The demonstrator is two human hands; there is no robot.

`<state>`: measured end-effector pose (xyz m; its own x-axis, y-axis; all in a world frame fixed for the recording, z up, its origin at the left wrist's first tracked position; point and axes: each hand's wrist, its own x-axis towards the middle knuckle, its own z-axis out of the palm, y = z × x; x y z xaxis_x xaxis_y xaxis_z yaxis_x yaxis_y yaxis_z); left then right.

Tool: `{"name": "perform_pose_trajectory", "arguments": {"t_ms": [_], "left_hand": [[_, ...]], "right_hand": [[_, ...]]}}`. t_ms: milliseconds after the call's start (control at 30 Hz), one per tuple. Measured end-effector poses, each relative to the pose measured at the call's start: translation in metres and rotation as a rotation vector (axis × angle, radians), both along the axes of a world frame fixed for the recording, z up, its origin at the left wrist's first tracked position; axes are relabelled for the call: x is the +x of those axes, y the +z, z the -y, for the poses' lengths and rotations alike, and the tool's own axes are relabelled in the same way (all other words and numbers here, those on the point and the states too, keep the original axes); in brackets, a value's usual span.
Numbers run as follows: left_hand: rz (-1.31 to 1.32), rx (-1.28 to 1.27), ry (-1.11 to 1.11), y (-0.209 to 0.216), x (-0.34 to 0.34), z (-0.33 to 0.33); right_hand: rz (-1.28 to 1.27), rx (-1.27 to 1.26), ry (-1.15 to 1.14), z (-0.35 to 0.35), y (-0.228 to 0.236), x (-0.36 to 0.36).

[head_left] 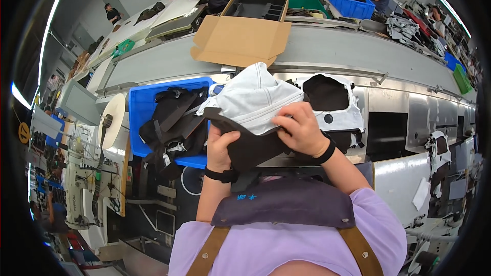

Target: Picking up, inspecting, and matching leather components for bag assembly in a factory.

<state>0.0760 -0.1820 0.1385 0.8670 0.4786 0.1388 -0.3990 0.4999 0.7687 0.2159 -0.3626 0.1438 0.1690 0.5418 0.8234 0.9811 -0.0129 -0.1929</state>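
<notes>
Both my hands hold a sewn fabric piece with a pale grey-white part (pixel 255 94) and a stiff black panel (pixel 250 148) along its near side. My left hand (pixel 220 148) is closed on the panel's left edge, thumb on top. At the seam where pale cloth meets black, my right hand (pixel 303 130) pinches the piece with bent fingers. What lies beneath it is hidden. Just right of it, a similar white and black sewn piece (pixel 353 115) rests on the metal bench, with a dark opening in its middle.
Left of my hands stands a blue bin (pixel 134 102) heaped with black fabric pieces (pixel 171 117). A sewing machine (pixel 76 194) is farther left. Ahead, an open cardboard box (pixel 240 38) lies across the grey conveyor (pixel 327 51). Other people work at tables beyond.
</notes>
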Motion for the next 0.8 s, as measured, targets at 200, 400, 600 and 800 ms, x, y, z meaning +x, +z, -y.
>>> {"name": "perform_pose_trajectory", "arguments": {"t_ms": [200, 400, 600, 800], "left_hand": [[0.051, -0.144, -0.108, -0.003, -0.019, -0.022], [0.06, -0.26, -0.104, -0.016, -0.017, -0.024], [-0.244, 0.056, 0.111, -0.06, -0.013, -0.031], [-0.207, 0.423, 0.443, -0.056, -0.018, -0.036]], "right_hand": [[-0.006, -0.21, -0.065, 0.032, 0.011, 0.023], [0.016, -0.321, 0.018, 0.037, -0.008, 0.033], [-0.017, 0.041, -0.057, 0.034, 0.005, 0.025], [0.133, -0.01, 0.091, 0.024, 0.031, 0.015]]}}
